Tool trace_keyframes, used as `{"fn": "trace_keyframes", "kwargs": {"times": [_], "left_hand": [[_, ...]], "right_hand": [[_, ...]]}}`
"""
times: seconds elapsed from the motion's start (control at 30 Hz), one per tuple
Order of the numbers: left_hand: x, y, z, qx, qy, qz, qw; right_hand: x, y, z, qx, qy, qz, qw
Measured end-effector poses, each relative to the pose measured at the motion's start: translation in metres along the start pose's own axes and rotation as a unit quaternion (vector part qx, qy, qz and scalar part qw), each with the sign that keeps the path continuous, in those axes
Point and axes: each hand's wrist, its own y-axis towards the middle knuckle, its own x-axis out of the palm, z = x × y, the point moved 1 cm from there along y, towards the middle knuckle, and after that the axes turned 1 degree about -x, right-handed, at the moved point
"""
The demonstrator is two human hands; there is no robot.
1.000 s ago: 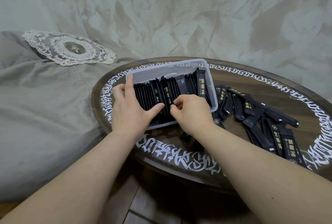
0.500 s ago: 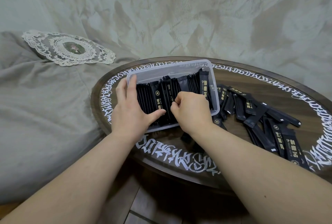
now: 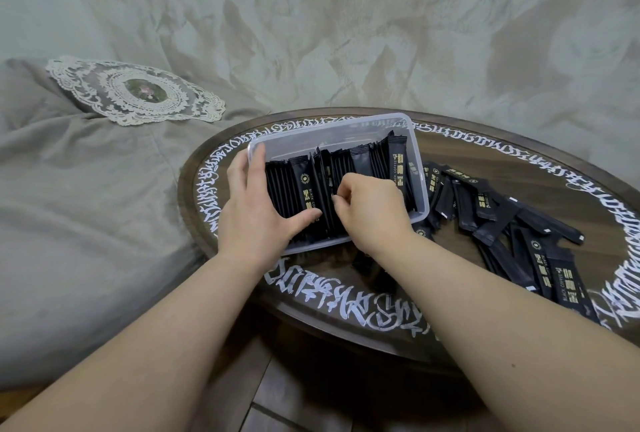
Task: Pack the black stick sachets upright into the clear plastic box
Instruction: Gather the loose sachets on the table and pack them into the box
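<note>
The clear plastic box [image 3: 417, 168] stands at the centre of the frame, on the round counter [image 3: 460, 140], and a row of black stick sachets [image 3: 360, 163] is standing upright inside it. The left hand [image 3: 254, 215] lies against the left end of the row, its fingers straight on the box wall and its thumb pressing the front sachets. The right hand [image 3: 369, 209] is curled over the middle of the row, and its grip seems pinched on a sachet there, though the fingertips are partly hidden. I judge the step to be pushing one sachet into the row while the other hand keeps the row from falling. Next, a new stick must be taken from the loose pile [image 3: 512, 227] at the right of the frame. The counter is dark wood with white script around its edge. A grey bed [image 3: 86, 206] with a lace doily [image 3: 135, 93] fills the left, and a pale patterned wall is behind.
</note>
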Motion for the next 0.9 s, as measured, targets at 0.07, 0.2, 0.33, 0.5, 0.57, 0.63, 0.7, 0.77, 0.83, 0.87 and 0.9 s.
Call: {"fn": "trace_keyframes", "kwargs": {"times": [0.07,0.2,0.33,0.5,0.57,0.63,0.7,0.77,0.83,0.87,0.9], "left_hand": [[-0.001,0.000,0.000,-0.006,0.001,-0.004,1.000],[-0.002,-0.001,-0.001,0.001,0.009,-0.003,1.000],[0.000,0.001,-0.002,0.001,0.012,0.001,1.000],[-0.001,0.000,-0.003,0.002,0.011,-0.003,1.000],[-0.001,0.000,-0.003,0.004,0.012,-0.003,1.000],[-0.001,0.000,-0.002,0.003,0.012,-0.004,1.000],[-0.001,0.000,-0.002,0.001,0.015,-0.006,1.000],[-0.002,0.000,-0.001,-0.001,0.014,-0.007,1.000],[-0.002,0.000,0.000,-0.002,0.013,-0.005,1.000],[-0.002,0.000,0.000,-0.002,0.014,-0.005,1.000],[-0.002,0.000,0.000,-0.001,0.014,-0.004,1.000]], "right_hand": [[0.001,0.000,-0.001,-0.002,0.004,-0.002,1.000],[-0.006,-0.005,0.001,0.006,0.118,0.027,0.993],[-0.005,-0.014,0.001,-0.020,0.098,-0.030,0.995],[-0.003,-0.014,0.004,0.003,0.116,-0.038,0.993],[-0.003,-0.013,0.005,0.006,0.113,-0.034,0.993],[-0.001,-0.013,0.006,0.007,0.099,-0.029,0.995],[0.000,-0.012,0.005,0.006,0.088,-0.027,0.996],[0.000,-0.012,0.004,0.001,0.091,-0.025,0.996],[0.000,-0.013,0.003,-0.003,0.104,-0.024,0.994],[-0.001,-0.013,0.003,-0.003,0.113,-0.024,0.993],[-0.001,-0.013,0.003,-0.002,0.121,-0.024,0.992]]}}
